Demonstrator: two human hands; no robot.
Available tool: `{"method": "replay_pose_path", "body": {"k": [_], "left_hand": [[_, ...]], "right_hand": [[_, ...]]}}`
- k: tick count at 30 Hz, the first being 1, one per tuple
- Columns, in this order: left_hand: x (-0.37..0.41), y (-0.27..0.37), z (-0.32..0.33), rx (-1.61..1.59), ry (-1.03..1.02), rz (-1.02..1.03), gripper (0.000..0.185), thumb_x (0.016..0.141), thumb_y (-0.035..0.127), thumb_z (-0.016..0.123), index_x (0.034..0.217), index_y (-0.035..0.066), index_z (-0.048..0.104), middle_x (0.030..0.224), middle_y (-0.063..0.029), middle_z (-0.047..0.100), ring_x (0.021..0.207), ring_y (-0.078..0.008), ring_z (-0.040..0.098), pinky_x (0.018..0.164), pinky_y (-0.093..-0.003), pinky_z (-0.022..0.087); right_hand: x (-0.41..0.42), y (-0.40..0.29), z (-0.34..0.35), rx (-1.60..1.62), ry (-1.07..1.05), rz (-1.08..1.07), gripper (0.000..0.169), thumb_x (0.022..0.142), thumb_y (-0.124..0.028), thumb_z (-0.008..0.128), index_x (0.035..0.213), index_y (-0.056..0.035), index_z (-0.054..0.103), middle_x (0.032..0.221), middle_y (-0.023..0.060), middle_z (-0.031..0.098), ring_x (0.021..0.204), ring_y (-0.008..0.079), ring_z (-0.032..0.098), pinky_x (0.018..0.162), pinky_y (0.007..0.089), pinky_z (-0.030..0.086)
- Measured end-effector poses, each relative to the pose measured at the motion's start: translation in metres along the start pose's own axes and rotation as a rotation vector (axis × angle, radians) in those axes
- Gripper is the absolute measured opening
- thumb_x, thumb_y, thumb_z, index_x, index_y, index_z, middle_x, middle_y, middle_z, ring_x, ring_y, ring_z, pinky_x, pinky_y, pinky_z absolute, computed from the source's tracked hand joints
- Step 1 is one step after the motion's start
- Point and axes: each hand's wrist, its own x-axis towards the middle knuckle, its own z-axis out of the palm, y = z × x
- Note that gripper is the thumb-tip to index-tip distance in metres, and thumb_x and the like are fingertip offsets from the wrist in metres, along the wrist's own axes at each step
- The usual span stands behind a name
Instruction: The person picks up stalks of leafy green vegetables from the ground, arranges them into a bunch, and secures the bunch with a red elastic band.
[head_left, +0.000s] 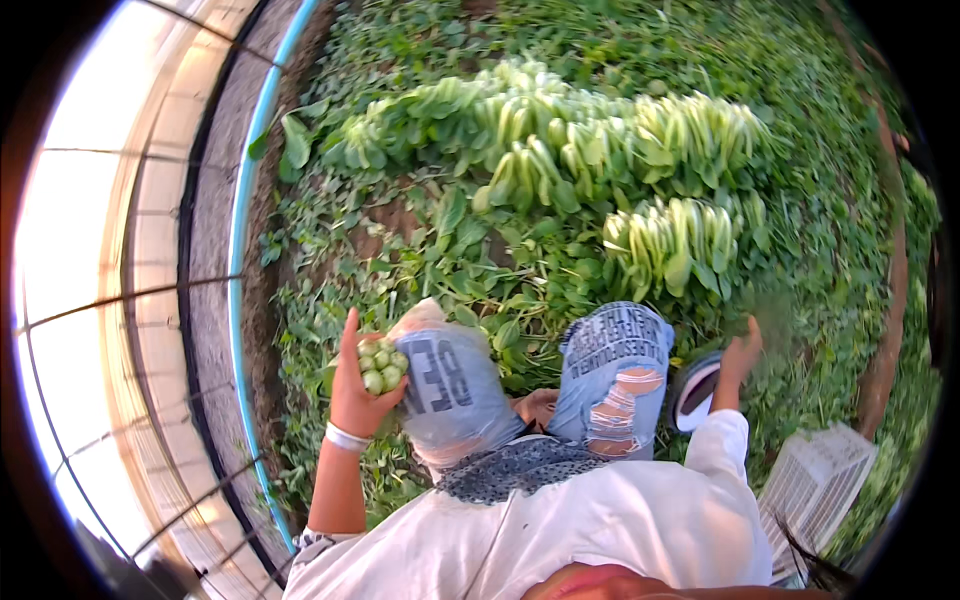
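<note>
My left hand (364, 397) grips a bunch of leafy greens (382, 365), its pale round stalk ends facing up beside my left knee. Off to the right, my right hand (741, 352) is low over the plants by my shoe (694, 394); a green blur lies next to its fingers, and whether it holds anything is unclear. Ahead of my knees, bundles of greens with whitish stalks (547, 112) lie in a long heap on the bed. A smaller group of such bundles (671, 240) lies nearer, ahead of my right knee.
A white plastic crate (814, 480) stands at the lower right. Along the left side run a blue pipe (240, 217) and a wire mesh (161, 292). Low green plants and loose leaves (322, 262) cover much of the soil. A brown strip (892, 300) borders the bed at right.
</note>
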Motion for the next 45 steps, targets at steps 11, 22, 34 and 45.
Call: {"method": "replay_pose_path", "body": {"k": [11,22,34,45], "left_hand": [[-0.031,-0.016,0.049,-0.159,0.336,0.289,0.116,0.076,0.006,0.076,0.168,0.014,0.005,0.170,-0.0254,0.009,0.125,-0.0452,0.056,0.099,-0.0459,0.053],[-0.088,-0.010,0.045,0.139,0.703,0.323,0.102,0.079,0.037,0.076,0.166,0.033,0.024,0.168,-0.0273,0.021,0.145,-0.0420,0.042,0.122,-0.0591,0.028],[-0.624,-0.332,0.119,0.048,0.812,-2.200,0.095,0.087,0.039,0.075,0.156,-0.007,0.030,0.155,-0.0275,0.045,0.146,-0.0404,0.041,0.125,-0.0505,0.027],[-0.740,-0.401,0.190,-0.661,1.293,-2.141,0.022,0.097,0.003,0.063,0.117,-0.003,0.066,0.120,-0.0196,0.074,0.091,-0.0256,0.077,0.070,-0.0402,0.060]], "right_hand": [[-0.202,-0.500,0.000,0.845,-1.116,-1.269,0.075,0.078,-0.057,0.083,0.124,-0.0020,0.061,0.129,0.0188,0.061,0.118,0.0385,0.061,0.100,0.0470,0.049],[-0.230,-0.460,0.013,0.927,-0.986,-1.388,0.049,0.110,-0.042,0.045,0.122,0.0026,0.063,0.133,0.0169,0.060,0.127,0.0323,0.054,0.109,0.0450,0.040],[-0.228,-0.471,0.000,0.887,-1.021,-1.281,0.023,0.107,-0.020,0.039,0.106,-0.0025,0.055,0.126,0.0174,0.058,0.121,0.0301,0.055,0.112,0.0438,0.037],[-0.196,-0.438,0.010,0.830,-0.963,-0.986,0.028,0.105,-0.025,0.043,0.102,-0.0010,0.057,0.122,0.0159,0.059,0.115,0.0261,0.056,0.105,0.0402,0.041]]}}
